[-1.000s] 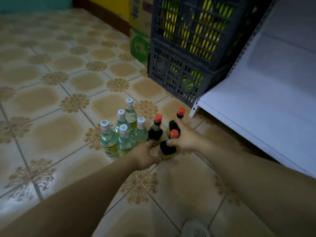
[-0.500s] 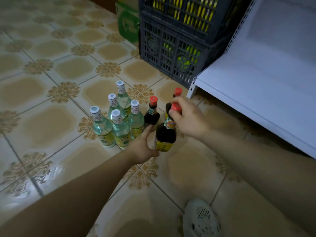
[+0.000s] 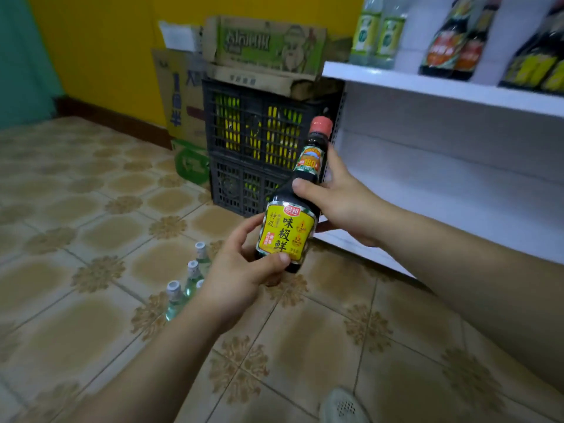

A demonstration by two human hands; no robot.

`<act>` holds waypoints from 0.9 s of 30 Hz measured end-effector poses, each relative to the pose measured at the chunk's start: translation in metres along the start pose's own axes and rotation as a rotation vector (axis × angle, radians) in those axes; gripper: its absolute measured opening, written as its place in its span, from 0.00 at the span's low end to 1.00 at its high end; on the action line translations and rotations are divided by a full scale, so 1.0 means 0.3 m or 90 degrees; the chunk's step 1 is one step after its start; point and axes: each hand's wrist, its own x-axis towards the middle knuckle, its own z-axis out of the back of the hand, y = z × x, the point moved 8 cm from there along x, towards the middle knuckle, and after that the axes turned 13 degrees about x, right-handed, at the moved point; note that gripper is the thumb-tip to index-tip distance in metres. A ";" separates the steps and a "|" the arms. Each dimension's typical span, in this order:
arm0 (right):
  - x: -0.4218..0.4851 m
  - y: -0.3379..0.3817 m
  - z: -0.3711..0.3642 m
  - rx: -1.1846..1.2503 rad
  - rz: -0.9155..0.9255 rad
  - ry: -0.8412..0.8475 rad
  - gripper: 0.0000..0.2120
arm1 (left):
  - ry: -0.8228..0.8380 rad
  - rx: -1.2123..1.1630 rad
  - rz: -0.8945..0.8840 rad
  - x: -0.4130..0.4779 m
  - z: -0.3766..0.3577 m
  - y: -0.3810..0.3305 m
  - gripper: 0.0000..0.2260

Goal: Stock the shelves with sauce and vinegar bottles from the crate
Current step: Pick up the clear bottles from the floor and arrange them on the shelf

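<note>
A dark sauce bottle (image 3: 290, 227) with a red cap and yellow label is held up in the air, tilted slightly right. My right hand (image 3: 341, 199) grips its shoulder just below the neck. My left hand (image 3: 241, 270) holds its base, thumb across the label's lower edge. Clear vinegar bottles (image 3: 190, 279) with white caps stand on the tiled floor below, partly hidden behind my left wrist. The white lower shelf (image 3: 442, 190) lies just right of the bottle. Two stacked dark crates (image 3: 253, 141) stand behind it.
The upper shelf (image 3: 442, 87) carries pale green bottles (image 3: 375, 29) and dark sauce bottles (image 3: 454, 41). Cardboard boxes (image 3: 265, 47) sit on and beside the crates against the yellow wall. A light shoe (image 3: 341, 407) shows at the bottom edge.
The sauce bottle has been lifted off the floor to shelf height, with my left hand now cupping its base. The view has tilted up, showing the upper shelf and wall.
</note>
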 end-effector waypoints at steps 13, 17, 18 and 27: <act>-0.460 0.424 0.224 -0.065 0.112 -0.131 0.41 | 0.124 -0.079 -0.143 -0.115 -0.286 -0.448 0.26; -0.594 0.450 0.338 -0.055 0.143 -0.188 0.42 | 0.179 -0.034 -0.189 -0.161 -0.423 -0.499 0.28; -0.610 0.450 0.364 -0.051 0.147 -0.191 0.42 | 0.186 -0.034 -0.191 -0.162 -0.451 -0.509 0.28; -0.549 0.449 0.687 -0.012 0.217 -0.275 0.41 | 0.252 0.048 -0.220 0.044 -0.730 -0.620 0.31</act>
